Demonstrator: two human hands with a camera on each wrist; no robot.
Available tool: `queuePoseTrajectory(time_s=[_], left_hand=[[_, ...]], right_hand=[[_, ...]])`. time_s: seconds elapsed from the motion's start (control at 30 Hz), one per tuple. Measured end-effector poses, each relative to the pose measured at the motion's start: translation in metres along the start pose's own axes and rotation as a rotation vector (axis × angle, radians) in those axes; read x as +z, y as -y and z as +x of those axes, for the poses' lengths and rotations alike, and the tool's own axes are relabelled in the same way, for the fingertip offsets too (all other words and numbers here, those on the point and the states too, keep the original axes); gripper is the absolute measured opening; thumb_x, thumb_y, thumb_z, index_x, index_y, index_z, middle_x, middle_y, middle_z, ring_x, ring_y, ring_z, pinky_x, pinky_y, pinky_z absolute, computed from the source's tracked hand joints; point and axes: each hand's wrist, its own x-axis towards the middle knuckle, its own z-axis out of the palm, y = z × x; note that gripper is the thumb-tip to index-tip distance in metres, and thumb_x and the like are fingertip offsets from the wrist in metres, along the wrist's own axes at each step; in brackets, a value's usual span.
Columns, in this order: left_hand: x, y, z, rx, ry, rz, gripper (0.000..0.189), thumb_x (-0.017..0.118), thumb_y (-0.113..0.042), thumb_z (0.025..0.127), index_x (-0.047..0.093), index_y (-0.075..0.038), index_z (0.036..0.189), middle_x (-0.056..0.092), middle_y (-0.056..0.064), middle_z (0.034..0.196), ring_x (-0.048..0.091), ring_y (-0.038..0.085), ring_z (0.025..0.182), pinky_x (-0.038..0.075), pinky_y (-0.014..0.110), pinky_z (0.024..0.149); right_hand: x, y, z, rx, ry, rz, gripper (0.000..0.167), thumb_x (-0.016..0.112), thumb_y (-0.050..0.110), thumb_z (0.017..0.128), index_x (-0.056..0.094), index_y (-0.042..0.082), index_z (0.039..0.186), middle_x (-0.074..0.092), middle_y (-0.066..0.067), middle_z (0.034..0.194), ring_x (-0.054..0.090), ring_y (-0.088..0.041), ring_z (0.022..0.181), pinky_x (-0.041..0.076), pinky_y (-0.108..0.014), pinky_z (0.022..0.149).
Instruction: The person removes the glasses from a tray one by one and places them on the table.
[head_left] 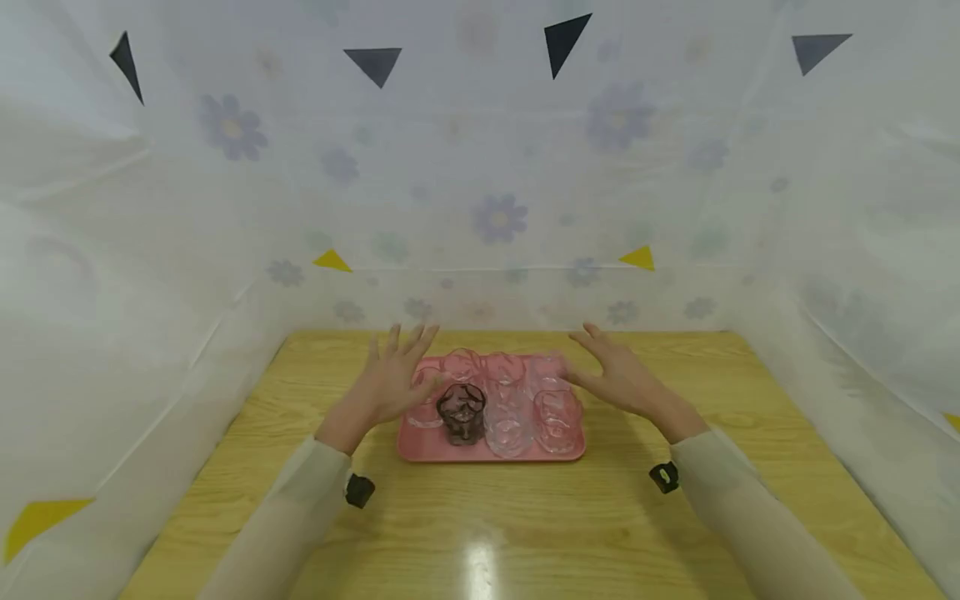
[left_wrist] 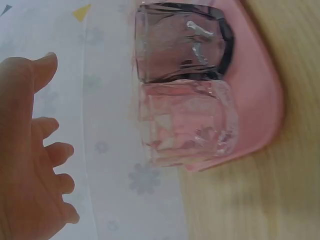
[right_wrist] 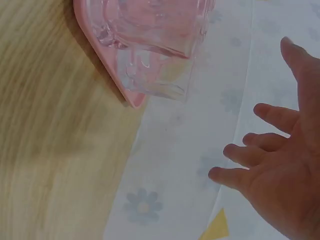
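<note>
A pink tray [head_left: 420, 452] lies on the table with several clear glasses on it, among them a clear glass [head_left: 557, 421] at the front right. One dark-tinted glass [head_left: 462, 414] stands among them, left of the middle. My left hand [head_left: 390, 385] is held above the tray's left side, fingers spread, holding nothing. In the left wrist view the tinted glass [left_wrist: 182, 42] stands beside a clear glass [left_wrist: 187, 120], apart from the fingers. Over the tray's right end my right hand [head_left: 626, 379] is likewise spread and holds nothing.
The wooden table [head_left: 487, 517] extends around the tray. White flowered sheeting [head_left: 480, 167] encloses the back and both sides, with dark and yellow triangles on it. A small black device [head_left: 360, 490] sits at the left wrist, another black device [head_left: 664, 477] at the right.
</note>
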Motion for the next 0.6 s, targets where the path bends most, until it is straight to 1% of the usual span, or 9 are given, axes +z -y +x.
queuePoseTrajectory(time_s=[0.13,0.27,0.33,0.4,0.5,0.6], left_hand=[[0.007,0.006,-0.018,0.012,-0.007,-0.065,0.082,0.049,-0.059,0.106,0.014,-0.023,0.171,0.024,0.018,0.175,0.003,0.053,0.161,-0.001,0.080,0.124],[0.015,0.011,-0.041,0.011,-0.010,-0.122,0.081,0.055,-0.056,0.105,0.019,-0.024,0.171,0.026,0.017,0.174,0.005,0.051,0.162,0.001,0.078,0.125],[0.020,0.014,-0.053,0.010,-0.021,-0.150,0.080,0.057,-0.055,0.105,0.022,-0.024,0.170,0.029,0.017,0.173,0.009,0.051,0.161,0.003,0.077,0.126],[0.026,0.018,-0.063,0.010,-0.034,-0.172,0.079,0.059,-0.053,0.104,0.026,-0.024,0.169,0.032,0.017,0.172,0.014,0.052,0.160,0.005,0.076,0.126],[0.035,0.025,-0.076,0.031,-0.064,-0.183,0.074,0.062,-0.047,0.104,0.034,-0.018,0.166,0.039,0.017,0.168,0.023,0.055,0.157,0.012,0.076,0.126],[0.045,0.031,-0.087,0.059,-0.082,-0.188,0.067,0.064,-0.039,0.103,0.044,-0.010,0.161,0.046,0.019,0.163,0.031,0.058,0.153,0.019,0.078,0.123]], right_hand=[[0.007,-0.006,-0.009,-0.025,-0.068,0.067,0.075,0.070,0.047,0.101,0.045,0.008,0.159,0.040,-0.023,0.167,0.040,-0.051,0.150,0.038,-0.073,0.117],[0.015,-0.012,-0.019,-0.019,-0.120,0.130,0.068,0.074,0.044,0.099,0.056,0.006,0.152,0.059,-0.023,0.151,0.057,-0.048,0.138,0.049,-0.067,0.110],[0.019,-0.015,-0.024,-0.005,-0.132,0.164,0.067,0.075,0.045,0.098,0.058,0.005,0.150,0.064,-0.022,0.147,0.062,-0.047,0.133,0.053,-0.065,0.106],[0.023,-0.018,-0.029,0.012,-0.137,0.206,0.067,0.075,0.047,0.097,0.060,0.006,0.148,0.066,-0.021,0.145,0.063,-0.046,0.132,0.054,-0.064,0.105],[0.027,-0.022,-0.034,0.046,-0.134,0.255,0.067,0.076,0.050,0.096,0.063,0.007,0.145,0.068,-0.019,0.142,0.065,-0.043,0.131,0.055,-0.061,0.106],[0.032,-0.025,-0.038,0.075,-0.112,0.276,0.065,0.076,0.051,0.096,0.064,0.008,0.143,0.069,-0.018,0.141,0.066,-0.041,0.130,0.056,-0.058,0.106]])
